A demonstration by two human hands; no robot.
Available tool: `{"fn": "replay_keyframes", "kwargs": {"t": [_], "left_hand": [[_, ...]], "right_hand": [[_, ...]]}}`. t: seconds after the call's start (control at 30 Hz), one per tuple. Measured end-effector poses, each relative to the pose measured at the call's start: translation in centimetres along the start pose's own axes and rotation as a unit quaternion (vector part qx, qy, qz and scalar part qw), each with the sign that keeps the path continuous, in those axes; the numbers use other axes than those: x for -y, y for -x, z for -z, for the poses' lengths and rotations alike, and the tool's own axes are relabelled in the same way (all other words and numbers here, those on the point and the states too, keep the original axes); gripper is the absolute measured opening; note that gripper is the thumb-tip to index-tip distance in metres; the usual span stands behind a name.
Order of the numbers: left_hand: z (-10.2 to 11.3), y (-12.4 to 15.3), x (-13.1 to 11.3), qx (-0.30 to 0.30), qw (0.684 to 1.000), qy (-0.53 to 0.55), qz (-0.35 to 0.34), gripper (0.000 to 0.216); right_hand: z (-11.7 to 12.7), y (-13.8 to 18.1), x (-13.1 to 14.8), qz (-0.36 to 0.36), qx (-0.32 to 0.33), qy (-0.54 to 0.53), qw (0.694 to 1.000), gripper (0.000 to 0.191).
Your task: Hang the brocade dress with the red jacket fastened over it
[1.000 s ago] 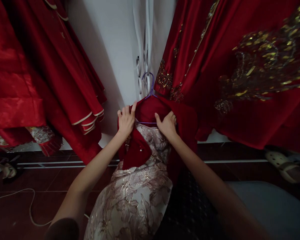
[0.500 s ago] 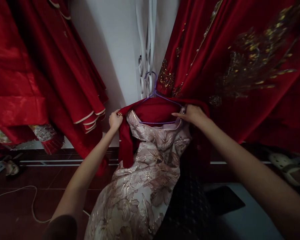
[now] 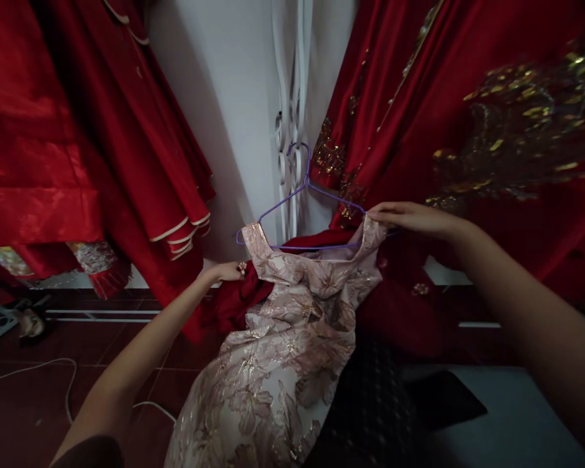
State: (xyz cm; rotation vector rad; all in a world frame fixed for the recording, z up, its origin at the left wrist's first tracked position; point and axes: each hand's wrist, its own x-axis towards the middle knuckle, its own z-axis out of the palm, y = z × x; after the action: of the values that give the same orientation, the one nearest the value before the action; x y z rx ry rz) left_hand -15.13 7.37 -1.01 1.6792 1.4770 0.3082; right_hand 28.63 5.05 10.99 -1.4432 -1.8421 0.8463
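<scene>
A pale pink dress [image 3: 292,344] with a shiny floral pattern hangs by its wide straps on a thin purple hanger [image 3: 307,174]. My left hand [image 3: 228,272] is closed on a red garment [image 3: 238,296] with small ornaments, bunched beside and behind the dress's bodice. At the dress's right strap, my right hand [image 3: 409,217] has its fingertips pinched over the strap and the hanger's end. Part of the red cloth also drops behind the dress below my right hand. The left-hand fingers are partly hidden by the cloth.
Red garments with pale trim [image 3: 175,224] hang at the left, and a red gown with gold sequins [image 3: 521,117] hangs at the right. White scrolled metalwork [image 3: 292,97] runs down the pale wall. A white cable [image 3: 71,383] lies on the dark tiled floor.
The red garment has come down off the hanger's shoulders to behind the dress, baring the hanger. My left hand moved lower with it; my right hand shifted slightly right.
</scene>
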Motion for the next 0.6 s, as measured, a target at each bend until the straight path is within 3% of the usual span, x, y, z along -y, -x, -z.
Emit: {"fn": "replay_keyframes", "kwargs": {"t": [0.07,0.13,0.23,0.33,0.47,0.6], "left_hand": [[0.6,-0.1,-0.2,0.019,0.999,-0.031,0.018,0.031],[2.1,-0.4,-1.2,0.013,0.998,-0.062,-0.009,0.045],[4.2,-1.0,-3.6,-0.087,0.98,-0.064,-0.169,0.056],[4.8,-1.8,-6.1,-0.177,0.937,-0.049,-0.298,0.046],[4.5,-2.3,-7.8,-0.175,0.924,-0.132,-0.313,0.047],[4.7,-1.8,-6.7,-0.227,0.914,-0.122,-0.313,0.047]], "right_hand": [[-0.5,-0.3,-0.7,0.03,-0.049,0.017,0.998,0.029],[-0.9,-0.6,-1.1,0.049,-0.079,0.032,0.995,0.027],[-1.5,-0.9,-1.3,0.069,-0.106,0.041,0.991,0.026],[-1.9,-1.0,-1.4,0.091,-0.128,0.04,0.987,0.025],[-2.3,-1.0,-1.5,0.095,-0.161,0.038,0.982,0.024],[-2.3,-0.2,-2.3,0.081,-0.258,0.006,0.963,0.024]]}}
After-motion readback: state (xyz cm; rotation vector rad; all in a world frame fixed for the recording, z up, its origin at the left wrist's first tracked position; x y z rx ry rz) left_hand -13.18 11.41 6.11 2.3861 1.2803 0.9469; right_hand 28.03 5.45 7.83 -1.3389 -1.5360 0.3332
